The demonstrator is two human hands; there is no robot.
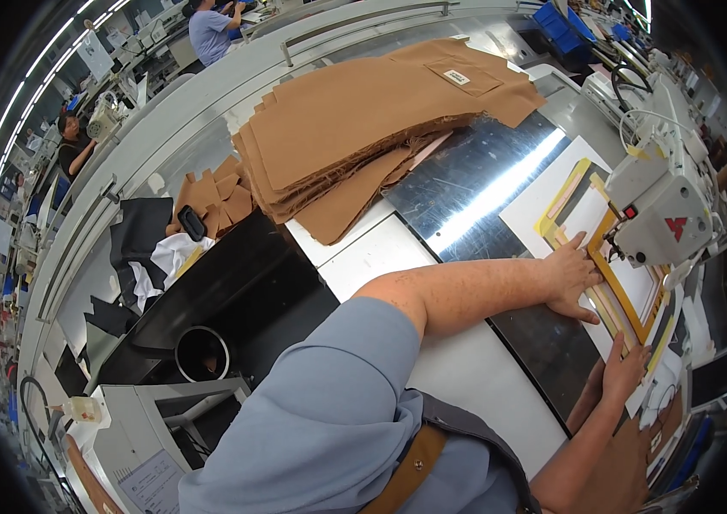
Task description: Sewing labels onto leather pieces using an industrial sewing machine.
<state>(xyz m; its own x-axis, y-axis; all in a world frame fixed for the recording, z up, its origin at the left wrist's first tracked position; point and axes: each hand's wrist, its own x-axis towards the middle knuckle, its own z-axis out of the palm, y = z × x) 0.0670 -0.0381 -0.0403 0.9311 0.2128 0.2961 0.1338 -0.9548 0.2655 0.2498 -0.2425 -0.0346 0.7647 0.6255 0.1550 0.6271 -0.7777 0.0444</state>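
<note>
My left hand (575,278) lies spread on a flat sewing template (612,313) with yellow and orange edges, its fingers reaching to the left border. Lower down, my right hand (625,373) rests at the template's near end, fingers stretched out. Neither hand grips anything that I can see. Right above the template hangs the head of a sewing machine (667,218), white-grey with a red mark and a red button. Its needle area is close to the orange frame. White material shows inside the frame; what lies under my fingers is hidden.
A thick stack of brown fabric panels (355,120) lies at the back of the table. Brown scraps (214,197) and black cloth (141,231) sit at the left. A black tray-like surface has a round hole (202,353). Two people work farther off.
</note>
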